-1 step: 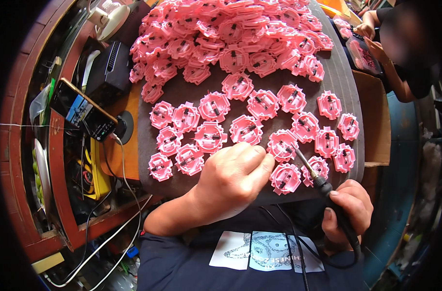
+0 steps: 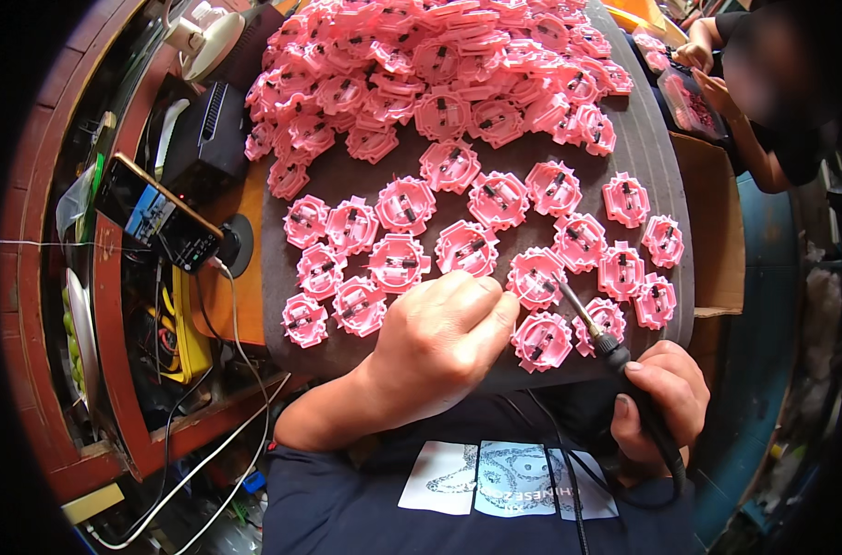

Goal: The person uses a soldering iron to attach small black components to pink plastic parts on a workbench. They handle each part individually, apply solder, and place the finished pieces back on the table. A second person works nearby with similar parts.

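Observation:
My left hand (image 2: 448,333) is closed in a pinch beside a pink plastic housing (image 2: 532,268) with small dark parts inside; a thin strand shows near my fingertips, but what they hold is unclear. My right hand (image 2: 670,398) grips a black-handled soldering iron (image 2: 615,353), its metal tip over that housing's right part; I cannot tell whether it touches. More loose pink housings (image 2: 404,203) lie around my hands on a dark grey board (image 2: 661,166), below a large heap of similar pieces (image 2: 439,65).
At left, a phone (image 2: 166,217) on a stand, a black box (image 2: 199,139), a yellow container (image 2: 188,347) and cables crowd the wooden furniture. A cardboard box (image 2: 717,287) sits right of the board. At upper right, another person's hands (image 2: 703,65) work above a tray (image 2: 689,111).

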The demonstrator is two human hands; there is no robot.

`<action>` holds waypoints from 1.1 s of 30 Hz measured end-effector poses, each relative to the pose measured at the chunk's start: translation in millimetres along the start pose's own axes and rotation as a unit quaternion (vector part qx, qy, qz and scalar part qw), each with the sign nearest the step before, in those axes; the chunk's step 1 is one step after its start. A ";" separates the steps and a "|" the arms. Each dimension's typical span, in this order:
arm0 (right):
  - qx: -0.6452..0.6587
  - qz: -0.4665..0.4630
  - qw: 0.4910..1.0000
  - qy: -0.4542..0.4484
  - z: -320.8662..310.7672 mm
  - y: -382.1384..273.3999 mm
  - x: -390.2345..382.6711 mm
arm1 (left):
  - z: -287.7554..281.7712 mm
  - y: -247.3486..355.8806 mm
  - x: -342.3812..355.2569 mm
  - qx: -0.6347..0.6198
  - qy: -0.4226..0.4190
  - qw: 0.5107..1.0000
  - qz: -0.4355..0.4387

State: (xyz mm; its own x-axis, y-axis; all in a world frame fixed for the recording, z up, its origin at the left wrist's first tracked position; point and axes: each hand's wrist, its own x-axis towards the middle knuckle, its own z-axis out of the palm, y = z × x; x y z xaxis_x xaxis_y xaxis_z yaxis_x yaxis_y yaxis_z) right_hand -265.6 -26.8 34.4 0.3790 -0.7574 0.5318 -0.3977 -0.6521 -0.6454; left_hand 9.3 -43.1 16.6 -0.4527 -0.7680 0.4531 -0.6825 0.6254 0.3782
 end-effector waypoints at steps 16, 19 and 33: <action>0.017 -0.021 0.999 -0.028 3.6 9.3 9.2 | 1.9 -3.2 4.8 -0.013 0.008 1.000 -0.010; 0.016 -0.019 0.999 -0.031 2.5 9.1 9.2 | 1.1 -2.6 4.9 -0.012 0.007 1.000 -0.009; 0.014 -0.019 0.999 -0.026 1.1 10.0 9.1 | 1.9 -2.5 8.2 -0.010 0.004 1.000 -0.009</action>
State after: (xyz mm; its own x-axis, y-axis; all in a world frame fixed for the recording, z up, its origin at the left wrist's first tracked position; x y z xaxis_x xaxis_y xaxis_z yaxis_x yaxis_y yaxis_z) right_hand -265.2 -40.2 32.2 0.4374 -0.7286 0.5271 -0.3590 -0.6789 -0.6405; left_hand 6.2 -51.3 17.9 -0.4352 -0.7780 0.4531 -0.6793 0.6141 0.4018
